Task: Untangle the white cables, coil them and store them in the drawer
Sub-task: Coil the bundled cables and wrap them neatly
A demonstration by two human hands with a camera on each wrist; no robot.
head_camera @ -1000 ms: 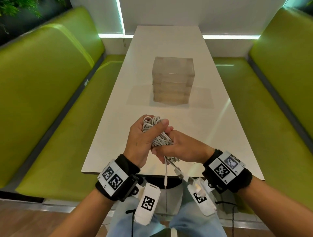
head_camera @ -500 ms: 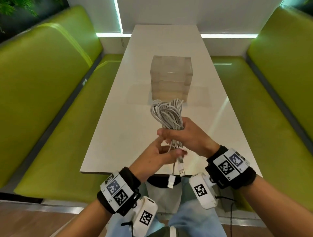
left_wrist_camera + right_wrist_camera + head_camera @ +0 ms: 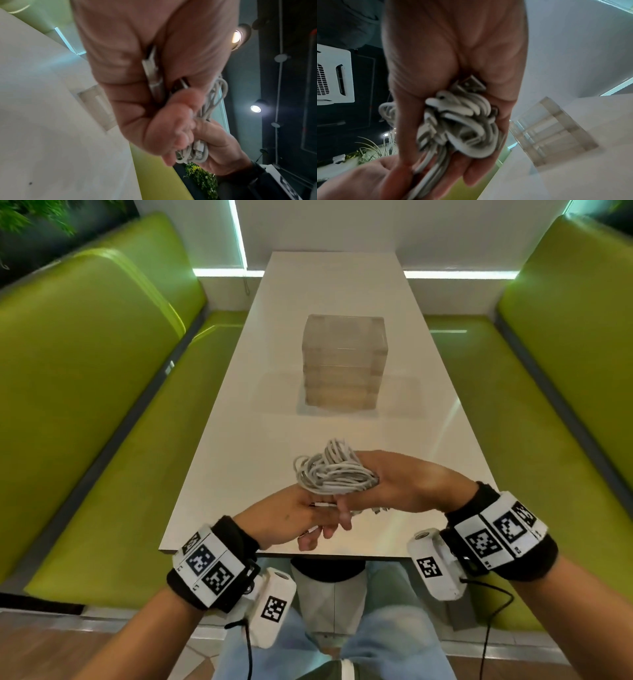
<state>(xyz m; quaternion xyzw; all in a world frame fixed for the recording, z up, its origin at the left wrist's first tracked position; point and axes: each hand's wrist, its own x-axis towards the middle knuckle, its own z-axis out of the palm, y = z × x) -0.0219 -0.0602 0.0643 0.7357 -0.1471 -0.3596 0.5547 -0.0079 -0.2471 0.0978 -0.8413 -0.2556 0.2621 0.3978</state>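
A tangled bundle of white cables (image 3: pixel 334 472) lies sideways above the near end of the white table (image 3: pixel 239 440). My right hand (image 3: pixel 394 484) grips the bundle from the right, fingers wrapped round it; the right wrist view shows the cables (image 3: pixel 458 125) packed in the palm with a USB plug showing. My left hand (image 3: pixel 301 518) sits just below and pinches the cables' loose plug ends (image 3: pixel 154 75) between its fingers. A clear acrylic drawer unit (image 3: pixel 343 361), all drawers closed, stands in the middle of the table beyond both hands.
Green padded benches (image 3: pixel 85 405) run along both sides of the table, the right bench (image 3: pixel 548 422) matching. The table's near edge (image 3: pixel 274 554) is just under my hands. A white wall with light strips closes the far end.
The bundle, upright in my right hand half a second ago, now lies tipped sideways and lower. My left hand has closed on the dangling plug ends.
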